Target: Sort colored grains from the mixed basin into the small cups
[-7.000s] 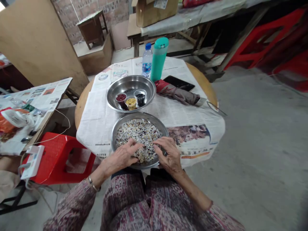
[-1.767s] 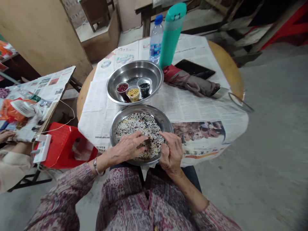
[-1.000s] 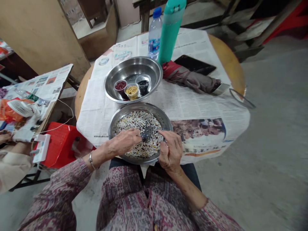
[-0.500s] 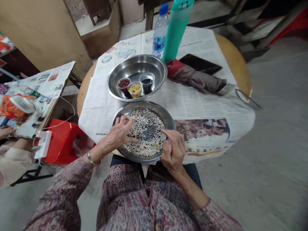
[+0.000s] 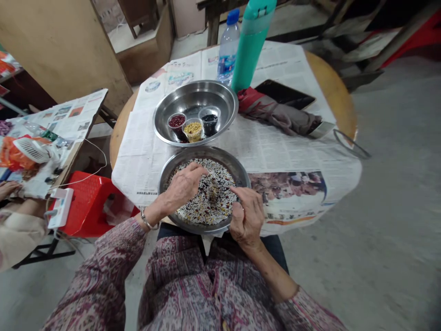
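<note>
A steel basin (image 5: 164,177) at the near edge of the table holds white rice-like grains (image 5: 220,177) mixed with dark, red and yellow beans. My left hand (image 5: 186,184) is over the left half of the mix, fingers bent together and pointing right. Its fingertips are partly hidden, and what they pinch cannot be made out. At the right rim, my right hand (image 5: 248,214) grips the basin, with its index finger and thumb reaching over the inner side. Behind stands a second steel basin (image 5: 225,103) with clear cups of red beans (image 5: 177,121), yellow beans (image 5: 193,128) and black beans (image 5: 209,118).
Newspaper (image 5: 292,147) covers the round table. At its back are a water bottle (image 5: 228,50), a green bottle (image 5: 253,43), a folded umbrella (image 5: 279,112) and a dark flat case (image 5: 285,93). A red stool (image 5: 86,202) and another person's hand (image 5: 9,188) are at left.
My left hand has moved right over the grains, and its spread fingers have drawn together. The bare patch mid-basin is now partly covered with grains. My right hand stays at the rim.
</note>
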Tool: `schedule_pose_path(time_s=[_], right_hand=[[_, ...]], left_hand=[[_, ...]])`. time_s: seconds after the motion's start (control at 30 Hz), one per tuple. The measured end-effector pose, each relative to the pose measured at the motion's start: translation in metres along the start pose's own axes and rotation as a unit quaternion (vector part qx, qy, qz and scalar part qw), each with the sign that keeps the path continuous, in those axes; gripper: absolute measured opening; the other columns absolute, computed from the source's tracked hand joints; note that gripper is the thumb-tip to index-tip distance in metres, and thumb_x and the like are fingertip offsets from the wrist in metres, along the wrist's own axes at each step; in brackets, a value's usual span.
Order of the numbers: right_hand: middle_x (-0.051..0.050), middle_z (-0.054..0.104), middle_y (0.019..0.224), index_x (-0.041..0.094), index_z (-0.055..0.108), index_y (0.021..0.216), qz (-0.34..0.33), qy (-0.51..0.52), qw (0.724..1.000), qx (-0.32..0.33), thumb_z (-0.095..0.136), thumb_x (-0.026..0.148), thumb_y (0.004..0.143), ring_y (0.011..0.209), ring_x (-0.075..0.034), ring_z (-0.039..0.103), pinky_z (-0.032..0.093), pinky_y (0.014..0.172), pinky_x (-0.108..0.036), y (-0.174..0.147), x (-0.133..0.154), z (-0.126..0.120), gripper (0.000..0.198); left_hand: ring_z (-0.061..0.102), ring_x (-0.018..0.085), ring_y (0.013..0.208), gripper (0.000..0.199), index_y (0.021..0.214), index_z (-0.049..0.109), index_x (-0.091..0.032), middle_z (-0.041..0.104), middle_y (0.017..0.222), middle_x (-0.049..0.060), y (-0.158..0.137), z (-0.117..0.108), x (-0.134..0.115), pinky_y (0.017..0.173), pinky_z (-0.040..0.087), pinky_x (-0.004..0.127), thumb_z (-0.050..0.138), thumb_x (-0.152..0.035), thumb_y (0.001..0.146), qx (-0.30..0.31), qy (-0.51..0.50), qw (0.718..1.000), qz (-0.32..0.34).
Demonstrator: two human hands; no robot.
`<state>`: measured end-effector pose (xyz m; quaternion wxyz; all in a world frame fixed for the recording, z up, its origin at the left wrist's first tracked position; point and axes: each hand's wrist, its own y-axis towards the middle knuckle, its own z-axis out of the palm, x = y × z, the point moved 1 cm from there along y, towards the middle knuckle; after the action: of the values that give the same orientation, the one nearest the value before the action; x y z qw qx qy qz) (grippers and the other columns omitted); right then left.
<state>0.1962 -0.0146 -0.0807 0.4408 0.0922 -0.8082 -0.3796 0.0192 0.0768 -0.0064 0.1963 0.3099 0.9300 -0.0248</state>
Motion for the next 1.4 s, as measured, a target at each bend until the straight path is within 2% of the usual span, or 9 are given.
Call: schedule_pose_path(time_s=[0.07,0.23,0.47,0.7,0.87,0.97,1.13,1.3,1.4], right_hand=[[-0.010,0.068,0.112,0.022,0.061,0.129,0.000,0.001,1.000,-0.002,0.044,0.017,0.093,0.106,-0.025,0.062,0.050,0.095,-0.046,0.000,0.000,0.000,0.040],[-0.011,0.068,0.113,0.022,0.061,0.129,0.001,0.001,1.000,-0.005,0.042,0.018,0.094,0.108,-0.026,0.061,0.049,0.095,-0.045,-0.001,0.001,0.000,0.039],[-0.011,0.068,0.112,0.022,0.061,0.129,-0.003,-0.009,1.000,-0.007,0.042,0.018,0.095,0.107,-0.025,0.061,0.050,0.094,-0.045,-0.001,0.001,0.000,0.040],[-0.010,0.068,0.112,0.022,0.061,0.130,-0.004,-0.001,1.000,-0.004,0.043,0.016,0.094,0.107,-0.025,0.061,0.049,0.095,-0.045,0.000,0.001,0.000,0.041],[-0.010,0.068,0.111,0.022,0.062,0.128,-0.003,0.001,1.000,-0.009,0.044,0.017,0.094,0.106,-0.025,0.061,0.049,0.095,-0.045,0.000,0.001,0.001,0.039],[-0.010,0.068,0.112,0.021,0.062,0.127,-0.002,-0.001,1.000,-0.007,0.043,0.017,0.094,0.106,-0.025,0.061,0.049,0.095,-0.046,-0.001,0.001,0.001,0.038],[-0.010,0.068,0.110,0.021,0.062,0.126,0.000,-0.007,1.000,-0.006,0.042,0.018,0.094,0.106,-0.025,0.062,0.050,0.094,-0.046,0.000,0.001,0.000,0.038],[-0.011,0.068,0.110,0.021,0.062,0.125,-0.001,-0.014,1.000,-0.003,0.042,0.017,0.094,0.105,-0.025,0.062,0.050,0.094,-0.046,0.000,0.001,0.000,0.038],[-0.010,0.069,0.110,0.021,0.062,0.126,0.001,-0.016,1.000,0.000,0.043,0.018,0.094,0.105,-0.025,0.062,0.050,0.094,-0.046,0.000,0.002,0.000,0.037]], left_hand=[[0.055,0.024,0.123,0.024,0.118,0.062,-0.022,0.056,0.139,0.008,-0.008,-0.008,-0.009,0.106,0.048,0.045,0.054,-0.021,0.096,0.027,0.033,0.999,0.026],[0.035,0.032,0.143,0.046,0.124,0.059,-0.023,0.042,0.155,0.009,-0.023,-0.006,-0.034,0.116,0.034,0.053,0.072,-0.032,0.081,0.142,0.039,0.972,0.184],[0.054,0.024,0.108,0.013,0.099,0.068,-0.021,0.066,0.110,0.006,-0.018,0.018,-0.039,0.100,0.040,0.042,0.057,-0.022,0.091,0.158,0.085,0.952,0.247],[0.051,0.023,0.100,0.010,0.088,0.067,-0.018,0.062,0.107,0.007,-0.041,-0.015,-0.006,0.087,0.041,0.039,0.057,-0.015,0.088,0.167,0.180,0.957,0.156],[0.050,0.023,0.107,0.019,0.104,0.063,-0.016,0.056,0.117,0.010,-0.028,-0.018,0.022,0.091,0.047,0.036,0.050,-0.010,0.091,0.052,0.174,0.983,0.016],[0.049,0.026,0.116,0.029,0.122,0.058,-0.016,0.052,0.128,0.012,-0.016,-0.012,0.023,0.100,0.047,0.042,0.059,-0.026,0.095,-0.004,0.135,0.991,-0.021],[0.040,0.037,0.131,0.074,0.139,0.050,-0.025,0.039,0.148,0.013,-0.001,-0.005,0.002,0.108,0.041,0.056,0.079,-0.053,0.077,0.087,0.108,0.990,0.031],[0.056,0.023,0.112,0.024,0.116,0.063,-0.021,0.057,0.119,0.008,0.003,0.000,-0.012,0.103,0.047,0.039,0.060,-0.019,0.093,0.154,0.025,0.984,0.082],[0.060,0.019,0.098,0.020,0.104,0.064,-0.020,0.059,0.104,0.005,-0.006,0.002,-0.015,0.092,0.051,0.033,0.051,-0.009,0.094,0.191,-0.008,0.977,0.092]])
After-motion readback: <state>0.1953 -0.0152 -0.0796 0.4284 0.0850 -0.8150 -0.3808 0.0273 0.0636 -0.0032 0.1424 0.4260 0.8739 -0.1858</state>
